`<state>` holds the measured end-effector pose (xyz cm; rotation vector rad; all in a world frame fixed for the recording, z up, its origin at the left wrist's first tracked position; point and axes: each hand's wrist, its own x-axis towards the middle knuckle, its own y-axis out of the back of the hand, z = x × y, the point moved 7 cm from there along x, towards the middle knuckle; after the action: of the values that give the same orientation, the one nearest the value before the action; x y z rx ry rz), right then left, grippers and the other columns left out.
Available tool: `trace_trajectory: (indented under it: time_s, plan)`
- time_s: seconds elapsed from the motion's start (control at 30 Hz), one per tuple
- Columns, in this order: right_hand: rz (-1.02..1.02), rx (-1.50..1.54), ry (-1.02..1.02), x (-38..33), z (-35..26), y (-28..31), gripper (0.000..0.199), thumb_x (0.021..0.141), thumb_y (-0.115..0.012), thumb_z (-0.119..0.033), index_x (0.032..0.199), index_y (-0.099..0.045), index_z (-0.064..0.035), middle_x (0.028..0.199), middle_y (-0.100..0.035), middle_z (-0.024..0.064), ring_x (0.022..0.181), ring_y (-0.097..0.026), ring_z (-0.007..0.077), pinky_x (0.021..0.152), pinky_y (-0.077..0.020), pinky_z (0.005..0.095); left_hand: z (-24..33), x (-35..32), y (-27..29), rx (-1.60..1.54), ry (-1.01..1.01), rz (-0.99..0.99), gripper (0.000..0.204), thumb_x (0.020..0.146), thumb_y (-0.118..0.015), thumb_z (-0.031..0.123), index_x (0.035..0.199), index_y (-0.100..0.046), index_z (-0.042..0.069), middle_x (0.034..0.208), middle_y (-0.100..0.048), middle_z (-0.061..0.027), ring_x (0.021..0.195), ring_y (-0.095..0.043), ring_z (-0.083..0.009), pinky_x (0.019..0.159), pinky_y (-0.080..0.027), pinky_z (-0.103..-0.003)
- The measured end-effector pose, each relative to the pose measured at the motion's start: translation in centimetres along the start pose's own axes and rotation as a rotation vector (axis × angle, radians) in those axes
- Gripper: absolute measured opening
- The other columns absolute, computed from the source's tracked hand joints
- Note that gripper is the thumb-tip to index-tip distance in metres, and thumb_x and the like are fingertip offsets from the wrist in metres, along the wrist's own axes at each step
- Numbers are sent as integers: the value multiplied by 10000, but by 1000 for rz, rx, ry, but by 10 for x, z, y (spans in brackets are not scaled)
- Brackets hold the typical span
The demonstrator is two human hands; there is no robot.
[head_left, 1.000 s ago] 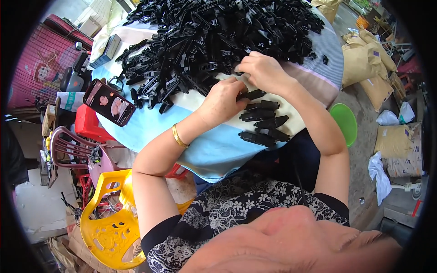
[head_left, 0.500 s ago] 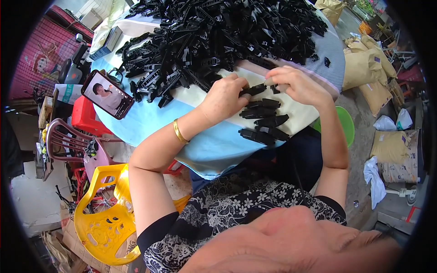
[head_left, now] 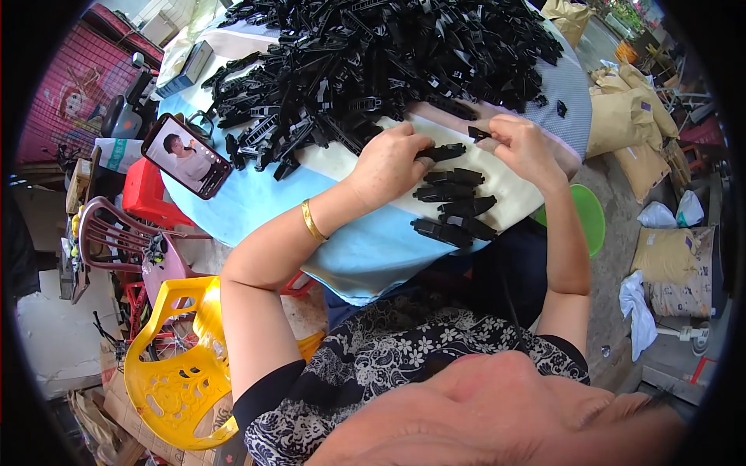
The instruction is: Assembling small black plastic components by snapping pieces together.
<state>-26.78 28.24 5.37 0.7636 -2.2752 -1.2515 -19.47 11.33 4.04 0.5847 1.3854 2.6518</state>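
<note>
My left hand (head_left: 395,163) pinches an elongated black plastic part (head_left: 441,152) by its left end, just above the cloth. Between the fingertips of my right hand (head_left: 519,147) is a small black plastic piece (head_left: 478,134), held a little apart from the longer part. Several similar black parts (head_left: 454,179) lie in a short column on the cloth, nearer to me than both hands. Beyond my hands spreads a large heap of black plastic parts (head_left: 388,62). Their exact kind cannot be made out.
A cloth-covered table (head_left: 311,225) bears it all. On its left are a phone (head_left: 186,159) showing a person and a small box (head_left: 185,71). A yellow chair (head_left: 179,365) stands at lower left, a green basin (head_left: 584,221) at right, with brown sacks (head_left: 622,120) behind.
My right hand has drawn back to the right, and the small black piece now shows in its fingers. The longer part stays in my left hand, shifted slightly right.
</note>
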Motion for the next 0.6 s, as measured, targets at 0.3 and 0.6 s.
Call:
trace_trajectory:
  time_s: [0.3, 0.6]
  plan:
    - [185, -138, 428, -8, -36, -2, 165, 679, -628, 31, 844, -626, 24, 884, -605, 95, 886, -556, 261, 780, -469, 340, -6, 3, 2, -62, -8, 38, 184, 734, -692, 152, 869, -667, 29, 826, -593, -132, 811, -603, -331, 743, -495, -410]
    - [124, 43, 469, 2, -37, -19, 171, 648, -650, 30, 819, -646, 18, 830, -618, 93, 845, -557, 266, 729, -458, 355, 3, 10, -6, 0, -99, 26, 163, 715, -700, 157, 810, -655, 32, 816, -591, -121, 790, -604, -328, 688, -499, -414]
